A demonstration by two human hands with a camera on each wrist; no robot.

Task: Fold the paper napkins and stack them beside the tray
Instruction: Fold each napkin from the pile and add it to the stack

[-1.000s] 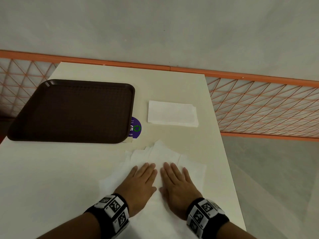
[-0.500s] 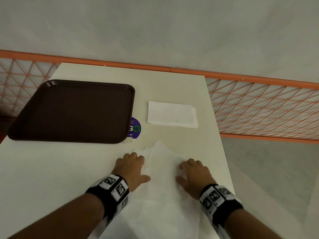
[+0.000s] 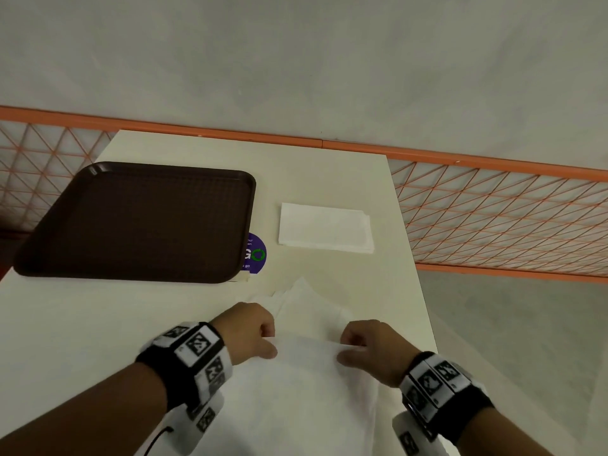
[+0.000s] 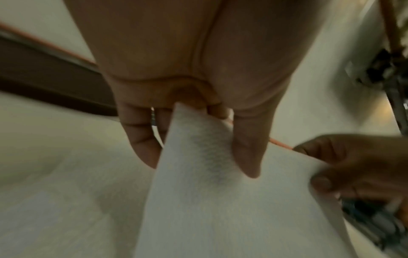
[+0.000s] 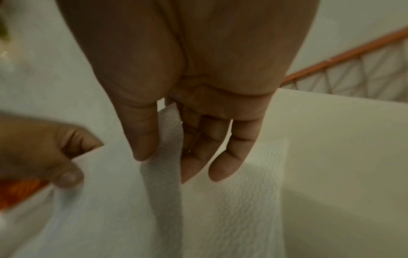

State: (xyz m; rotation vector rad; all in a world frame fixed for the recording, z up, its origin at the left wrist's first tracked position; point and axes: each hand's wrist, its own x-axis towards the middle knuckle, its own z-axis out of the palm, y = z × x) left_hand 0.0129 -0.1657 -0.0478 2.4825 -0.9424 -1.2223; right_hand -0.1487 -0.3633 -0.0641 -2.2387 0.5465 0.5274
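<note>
While both hands hold the top napkin [image 3: 306,383] by its far edge, the main danger from here, as I judge it, is that thin paper pulled unevenly tears, or that the loose napkins [image 3: 306,301] under it drag along and go askew; a crooked fold would also sit badly on the stack. From the head camera, the left hand [image 3: 246,330] and the right hand [image 3: 371,347] are both fisted with knuckles up, side by side near the front of the table [image 3: 329,176], thumbs pointing inward and pressing on the lifted sheet. Beyond them a folded stack [image 3: 324,228] lies flat just beside the brown tray [image 3: 138,222], with a purple sticker [image 3: 256,253] between the two, partly under the tray's corner. From the left wrist camera, the napkin's [image 4: 220,200] corner is pinched between the thumb [image 4: 249,148] and curled fingers [image 4: 141,139] of the left hand, palm facing down; the other hand [image 4: 357,165] grips the same edge to the right. From the right wrist camera, a strip of the sheet [image 5: 163,174] runs up between the thumb [image 5: 141,132] and fingers [image 5: 225,157] of the right hand, which close on it loosely, while more textured paper [image 5: 243,192] lies flat on the table below.
</note>
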